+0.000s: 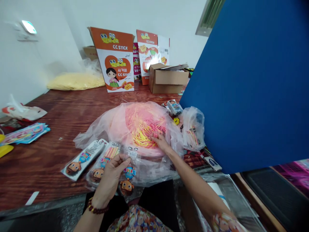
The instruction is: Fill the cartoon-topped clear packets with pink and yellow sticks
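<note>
A large clear plastic bag lies open on the table, full of thin pink and yellow sticks. My right hand reaches into it, fingers pinched around some pink sticks. With a beaded bracelet at the wrist, my left hand grips the top edge of a clear printed pouch between thumb and fingers. This pouch hangs over the table's front edge. Just left of it lies another pouch with sticks showing inside. Beside that, a stack of flat printed pouches rests at a slant.
A tall blue panel stands at the right. Near it are a small plastic bag of sticks and small packs. Printed cartons and an open brown box stand behind. A tissue pack lies far left.
</note>
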A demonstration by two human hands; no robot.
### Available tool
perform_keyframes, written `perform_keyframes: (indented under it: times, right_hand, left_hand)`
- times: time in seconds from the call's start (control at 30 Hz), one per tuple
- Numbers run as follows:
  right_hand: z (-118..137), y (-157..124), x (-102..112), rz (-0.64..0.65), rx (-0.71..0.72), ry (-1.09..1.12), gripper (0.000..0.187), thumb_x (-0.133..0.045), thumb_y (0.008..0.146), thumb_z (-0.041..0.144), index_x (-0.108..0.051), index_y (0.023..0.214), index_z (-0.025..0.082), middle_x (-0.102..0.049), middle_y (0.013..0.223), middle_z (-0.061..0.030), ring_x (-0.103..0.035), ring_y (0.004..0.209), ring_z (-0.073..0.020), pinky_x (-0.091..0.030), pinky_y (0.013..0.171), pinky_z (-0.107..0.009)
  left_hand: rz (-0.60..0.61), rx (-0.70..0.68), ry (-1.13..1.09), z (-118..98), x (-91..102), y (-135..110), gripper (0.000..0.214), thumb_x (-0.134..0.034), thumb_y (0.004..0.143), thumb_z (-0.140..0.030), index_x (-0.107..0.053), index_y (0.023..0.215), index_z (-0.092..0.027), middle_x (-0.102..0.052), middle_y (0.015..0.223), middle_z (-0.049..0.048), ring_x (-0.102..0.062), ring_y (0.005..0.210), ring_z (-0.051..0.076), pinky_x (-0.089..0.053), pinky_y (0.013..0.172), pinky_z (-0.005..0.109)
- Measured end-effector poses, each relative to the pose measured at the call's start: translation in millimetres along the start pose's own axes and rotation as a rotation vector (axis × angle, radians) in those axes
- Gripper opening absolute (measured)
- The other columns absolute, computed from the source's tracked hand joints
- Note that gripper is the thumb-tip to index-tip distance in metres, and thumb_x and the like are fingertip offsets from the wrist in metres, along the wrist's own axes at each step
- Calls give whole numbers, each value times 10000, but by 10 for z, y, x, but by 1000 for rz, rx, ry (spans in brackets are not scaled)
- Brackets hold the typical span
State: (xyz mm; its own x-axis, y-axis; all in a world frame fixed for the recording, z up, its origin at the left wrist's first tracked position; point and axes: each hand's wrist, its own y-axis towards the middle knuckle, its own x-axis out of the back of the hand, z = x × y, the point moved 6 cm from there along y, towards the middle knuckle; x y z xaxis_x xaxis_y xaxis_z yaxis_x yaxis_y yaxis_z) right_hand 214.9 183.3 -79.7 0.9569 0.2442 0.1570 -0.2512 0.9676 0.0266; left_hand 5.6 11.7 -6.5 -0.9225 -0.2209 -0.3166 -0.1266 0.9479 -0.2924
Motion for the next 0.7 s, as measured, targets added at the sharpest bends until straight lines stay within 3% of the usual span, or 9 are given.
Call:
perform_keyframes:
  times: [0.23,0.4,0.6,0.7]
  right_hand:
    - [132,-40,-9,-6,67,-23,267,-552,815,433,-639,848,183,-702,799,-28,-638,861,-185,-472,875,-333]
    - [236,-42,-3,-3,6,-29,281,-622,773,463,-652,769,184,-720,779,-29,-652,831,-196,-498,875,-364]
    - [678,-112,-18,-49,5,510,289,-668,771,448,-616,907,198,-731,811,-47,-697,861,-224,-548,826,-375]
    - [933,-190,-105,-57,29,631,275,-668,785,439,-603,932,216,-728,857,-40,-699,890,-222,-552,835,-379]
  left_hand:
    - [-40,19,-48,-4,31,-8,311,-866,592,-320,-654,757,-165,-644,668,-41,-581,580,89,-476,557,182]
    - [-47,-17,-38,-93,30,45,306,-864,580,-319,-681,768,-161,-646,686,-37,-568,583,82,-469,562,180]
    - [-13,-138,107,-208,-60,200,261,-836,624,-350,-666,674,-158,-604,634,-37,-516,577,87,-404,557,186]
    - [17,-171,215,-192,-148,258,246,-809,657,-373,-685,669,-161,-616,637,-21,-517,588,102,-392,568,201]
